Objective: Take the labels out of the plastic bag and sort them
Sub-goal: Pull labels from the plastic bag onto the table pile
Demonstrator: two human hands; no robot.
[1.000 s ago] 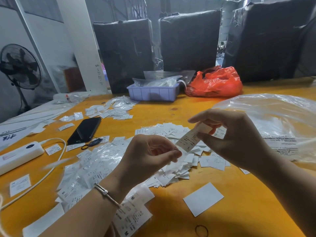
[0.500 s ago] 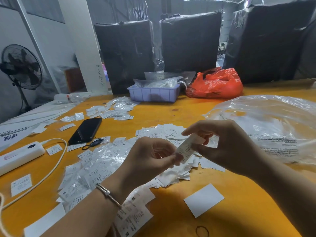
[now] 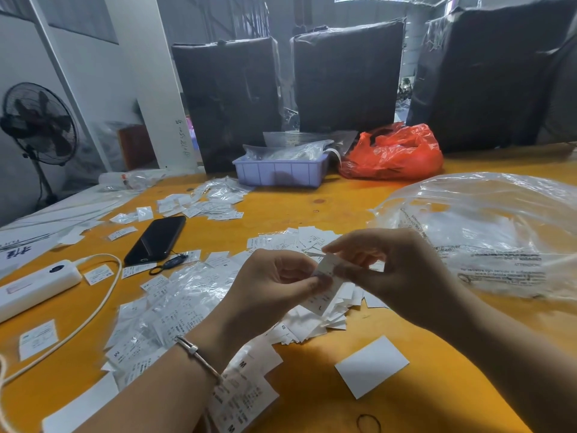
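Label (image 3: pixel 324 278) pinched between left hand (image 3: pixel 274 295) fingers and right hand (image 3: pixel 396 273) fingers, above label pile (image 3: pixel 312 326) on worktop (image 3: pixel 312 201).

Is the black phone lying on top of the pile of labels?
No. The black phone lies flat on the bare orange table, off to the left of the label pile.
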